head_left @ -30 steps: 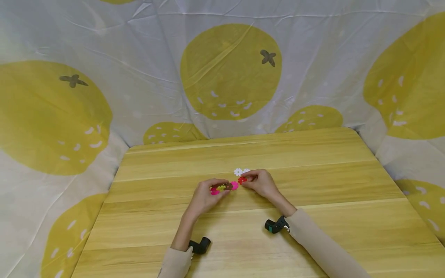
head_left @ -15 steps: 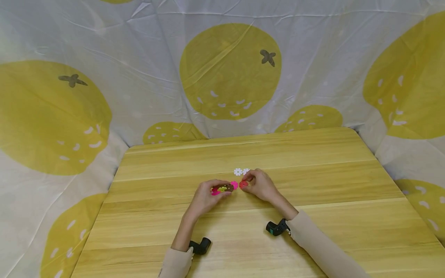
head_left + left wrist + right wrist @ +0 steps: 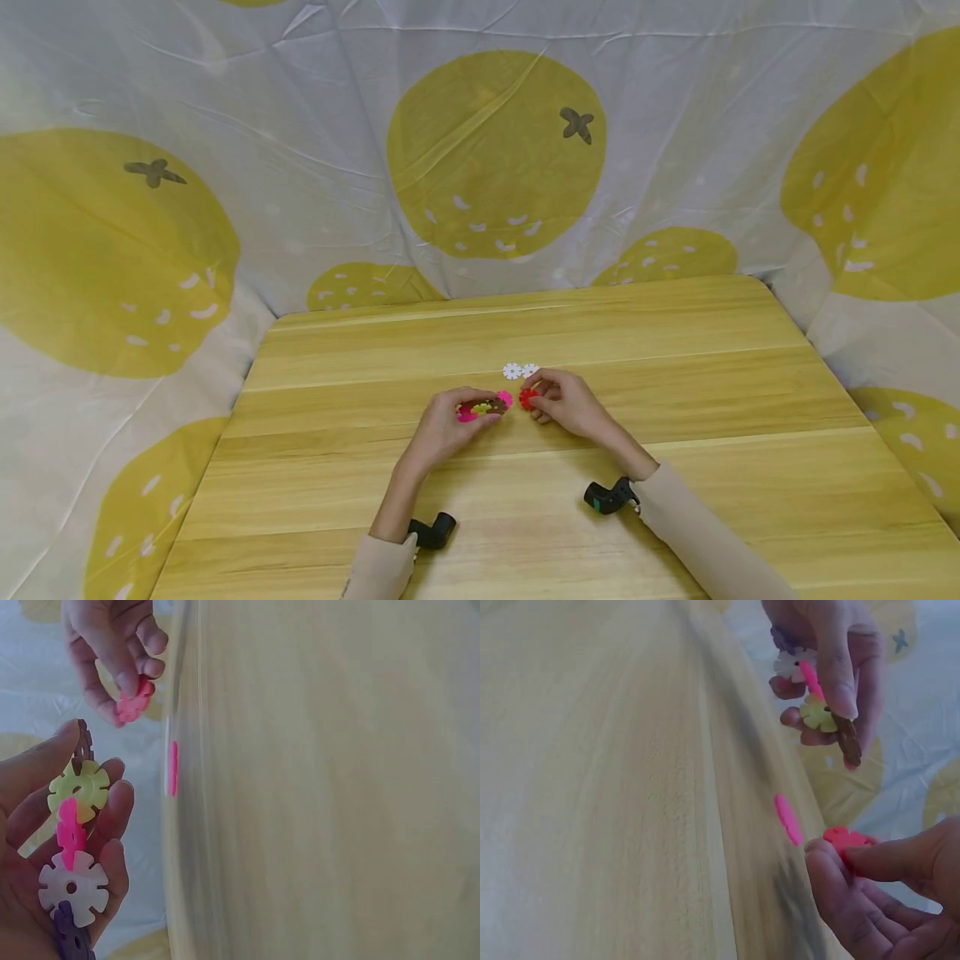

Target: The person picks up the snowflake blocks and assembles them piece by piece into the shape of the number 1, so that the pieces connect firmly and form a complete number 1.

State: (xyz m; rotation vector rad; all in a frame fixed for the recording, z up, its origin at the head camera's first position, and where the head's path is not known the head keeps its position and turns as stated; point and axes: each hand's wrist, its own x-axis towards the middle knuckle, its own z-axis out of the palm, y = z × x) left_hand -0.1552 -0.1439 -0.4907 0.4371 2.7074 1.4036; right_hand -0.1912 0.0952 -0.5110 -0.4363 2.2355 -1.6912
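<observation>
My left hand (image 3: 441,427) holds a chain of interlocking plastic snowflake discs between thumb and fingers. In the left wrist view the chain runs from a purple disc (image 3: 73,939) through a white disc (image 3: 88,889), a pink disc (image 3: 71,834) and a yellow disc (image 3: 91,782) to a brown disc (image 3: 84,739). To its right, my right hand (image 3: 576,406) pinches a single red disc (image 3: 842,838), apart from the chain. A loose pink disc (image 3: 507,399) lies on the table between the hands.
Two white discs (image 3: 512,372) lie side by side on the wooden table (image 3: 360,358), just beyond my hands. A patterned cloth (image 3: 315,183) hangs behind the table and at its sides. Each wrist carries a black camera (image 3: 609,497).
My right hand has drawn slightly right and nearer with the red disc, whose tilt has changed. The left hand has barely shifted, and its fingers cover more of the brown disc.
</observation>
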